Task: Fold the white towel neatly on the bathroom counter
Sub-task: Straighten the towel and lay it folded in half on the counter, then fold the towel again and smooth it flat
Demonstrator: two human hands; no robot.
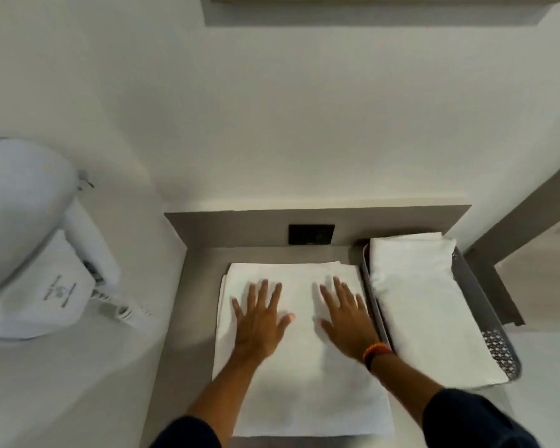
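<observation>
Towel [304, 367] lies flat under left hand [259, 321] and right hand [348, 318].

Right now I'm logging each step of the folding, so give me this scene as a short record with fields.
towel: white towel folded, lying flat on grey counter
left hand: left hand open, palm down on towel
right hand: right hand open, palm down on towel
tray: grey tray right of towel, holding another folded white towel
wall: hair dryer at left
</observation>
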